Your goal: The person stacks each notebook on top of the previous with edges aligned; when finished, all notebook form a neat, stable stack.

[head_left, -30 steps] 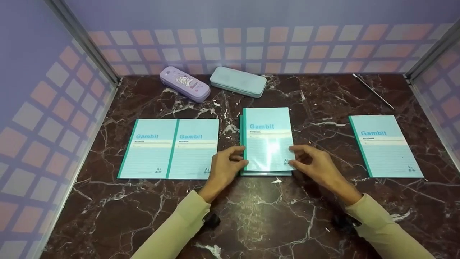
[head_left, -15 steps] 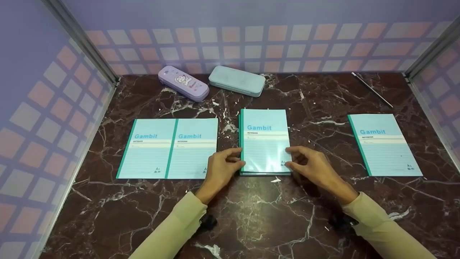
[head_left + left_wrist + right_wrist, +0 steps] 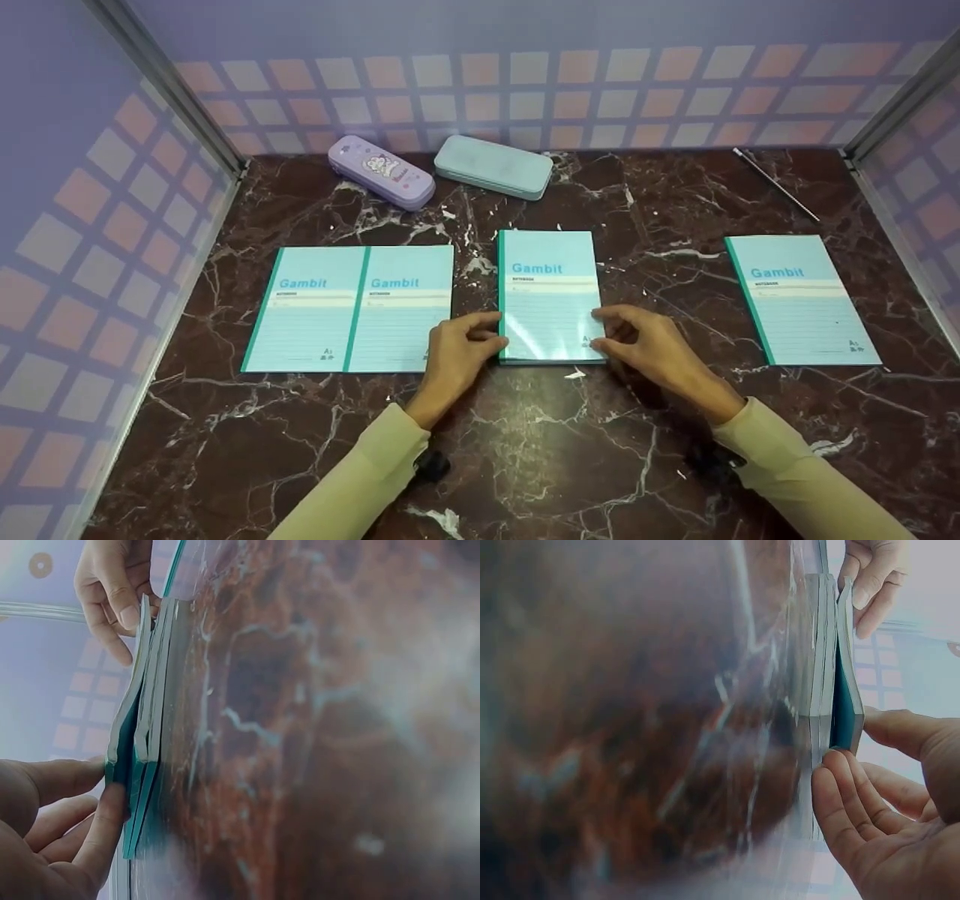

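Note:
Both hands hold a light-blue Gambit notebook (image 3: pixel 551 300) with a green spine, face up in the middle of the table. My left hand (image 3: pixel 459 352) pinches its spine edge near the lower corner, and my right hand (image 3: pixel 649 345) pinches the opposite edge. Both wrist views show this notebook (image 3: pixel 124 716) bowed and slightly raised over a stack of notebooks (image 3: pixel 821 652) lying flat under it. A gap shows between them at the edges. From the head view, the stack is almost wholly hidden, with only a thin strip at the front edge.
Two matching notebooks (image 3: pixel 315 315) lie side by side at the left, partly behind my left hand. Another notebook (image 3: pixel 802 300) lies at the right. At the back are a purple pencil case (image 3: pixel 382 171), a pale green case (image 3: pixel 493 166) and a pencil (image 3: pixel 776 184). Patterned partitions (image 3: pixel 480 97) border the dark marble table.
The held notebook has shifted slightly left and toward me, so it now lines up over the stack, whose spine edge earlier stuck out at the left. Both hands moved along with it.

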Available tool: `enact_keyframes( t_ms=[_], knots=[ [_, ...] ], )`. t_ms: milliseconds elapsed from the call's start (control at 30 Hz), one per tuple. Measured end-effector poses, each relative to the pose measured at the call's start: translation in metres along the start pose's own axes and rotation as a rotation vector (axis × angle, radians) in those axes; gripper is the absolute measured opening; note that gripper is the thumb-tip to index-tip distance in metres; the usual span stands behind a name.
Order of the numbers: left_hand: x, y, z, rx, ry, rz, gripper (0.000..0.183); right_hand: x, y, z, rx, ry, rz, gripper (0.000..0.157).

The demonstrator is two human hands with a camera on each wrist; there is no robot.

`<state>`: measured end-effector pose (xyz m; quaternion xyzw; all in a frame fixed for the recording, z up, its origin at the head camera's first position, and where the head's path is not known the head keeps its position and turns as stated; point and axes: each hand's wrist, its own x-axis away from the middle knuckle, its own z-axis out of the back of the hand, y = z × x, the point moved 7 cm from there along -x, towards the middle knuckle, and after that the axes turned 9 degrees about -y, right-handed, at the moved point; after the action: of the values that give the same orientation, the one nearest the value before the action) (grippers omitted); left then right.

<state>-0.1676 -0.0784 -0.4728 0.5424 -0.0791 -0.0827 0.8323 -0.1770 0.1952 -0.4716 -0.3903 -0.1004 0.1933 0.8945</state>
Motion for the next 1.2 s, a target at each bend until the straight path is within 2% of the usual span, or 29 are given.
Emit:
enact_keyframes(
  t_ms=[300, 500, 633, 800, 1033, 1200],
  knots=[
    [0.0, -0.001, -0.001, -0.013, 0.005, 0.0, 0.035, 0.002, 0.002, 0.002, -0.02, -0.009, 0.014, 0.043],
    [0.003, 0.003, -0.005, -0.029, -0.06, -0.019, 0.043, 0.006, 0.003, 0.003, -0.031, -0.047, 0.044, 0.049],
    [0.006, 0.006, -0.009, -0.062, -0.118, -0.056, 0.048, 0.01, 0.003, 0.002, 0.004, -0.088, 0.052, 0.057],
    [0.009, 0.011, -0.012, -0.162, -0.143, -0.112, 0.051, 0.012, -0.003, -0.001, 0.072, -0.12, 0.108, 0.063],
    [0.01, 0.015, -0.017, -0.27, -0.14, -0.157, 0.054, 0.014, -0.008, -0.005, 0.187, -0.098, 0.143, 0.062],
    [0.01, 0.016, -0.018, -0.296, -0.13, -0.171, 0.054, 0.015, -0.01, -0.007, 0.219, -0.085, 0.156, 0.061]
  ],
)
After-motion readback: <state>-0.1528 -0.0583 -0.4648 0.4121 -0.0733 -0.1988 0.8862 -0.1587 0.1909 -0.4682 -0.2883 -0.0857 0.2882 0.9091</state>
